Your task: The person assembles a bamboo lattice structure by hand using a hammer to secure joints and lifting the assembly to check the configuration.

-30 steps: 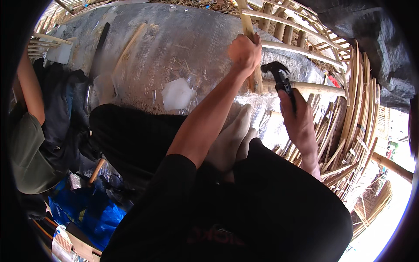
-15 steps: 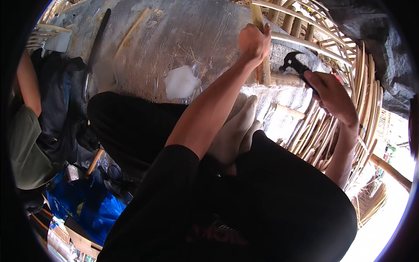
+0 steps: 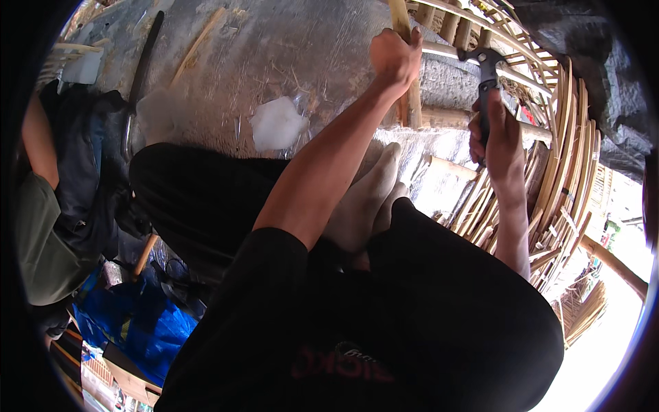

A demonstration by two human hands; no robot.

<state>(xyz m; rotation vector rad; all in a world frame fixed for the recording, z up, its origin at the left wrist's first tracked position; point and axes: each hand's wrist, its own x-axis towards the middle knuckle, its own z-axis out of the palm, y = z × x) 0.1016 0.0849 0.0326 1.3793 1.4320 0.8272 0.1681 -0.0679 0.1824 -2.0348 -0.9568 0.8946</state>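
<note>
My left hand (image 3: 396,62) is closed around an upright bamboo strip (image 3: 413,106), which sticks out above and below the fist. My right hand (image 3: 499,134) grips the dark handle of a claw hammer (image 3: 484,65). The hammer stands raised, its head overlapping a pale crosswise slat (image 3: 439,49) of a bamboo lattice (image 3: 525,34) in this view; I cannot tell whether they touch. Below the strip lies a round bamboo piece (image 3: 446,118). Any nail is too small to make out.
Many split bamboo strips (image 3: 576,158) are bundled at right. My crossed legs and socked feet (image 3: 367,196) lie close below my hands. A white patch (image 3: 278,123) marks the silvery floor sheet (image 3: 226,69). Another person's arm (image 3: 40,144) and a blue bag (image 3: 147,336) are at left.
My right hand has swung the hammer up and turned it, so its head now points away toward the lattice. My left hand stays on the bamboo strip; the view has shifted slightly.
</note>
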